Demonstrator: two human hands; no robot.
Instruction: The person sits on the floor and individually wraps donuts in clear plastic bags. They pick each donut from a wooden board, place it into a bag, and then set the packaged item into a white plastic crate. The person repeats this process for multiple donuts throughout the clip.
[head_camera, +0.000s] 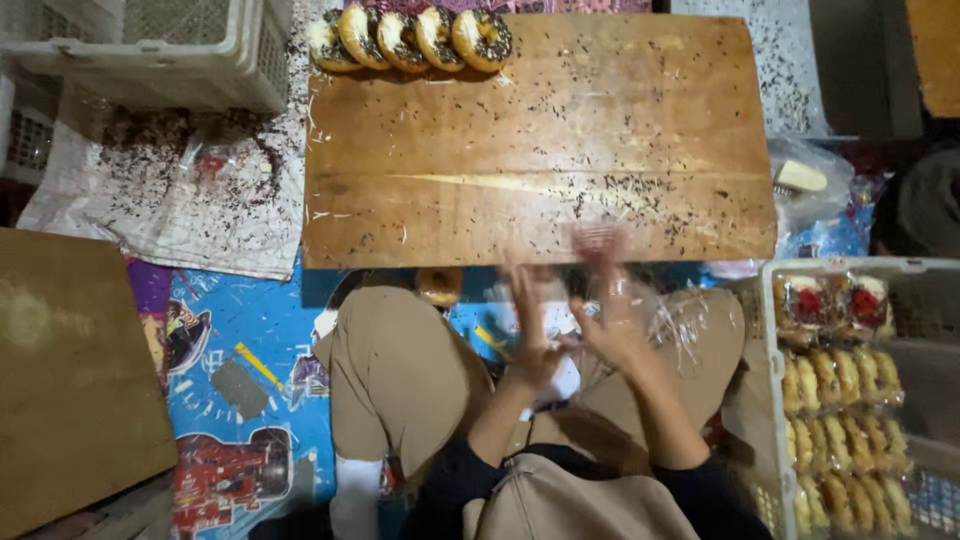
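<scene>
Both hands blurred above lap: left hand (528, 325) and right hand (610, 300) fingers spread, working a clear plastic wrapper (672, 322); grip uncertain. Sprinkled doughnuts (408, 40) lined up across the surface (540, 150). Bagging step, likely; wrapper needs opening.

The board (540, 140) looks to be bare wood, matt and scuffed, dusted with dark sprinkles. Glossy crinkled clear plastic film (650, 320) is held between the left hand (528, 325) and right hand (612, 305), both blurred. The crates (200, 50) are made of pale, matt, perforated plastic. The doughnuts (410, 38) are topped with a shiny glaze. Shiny printed sheeting (240, 340) is spread underneath.
</scene>
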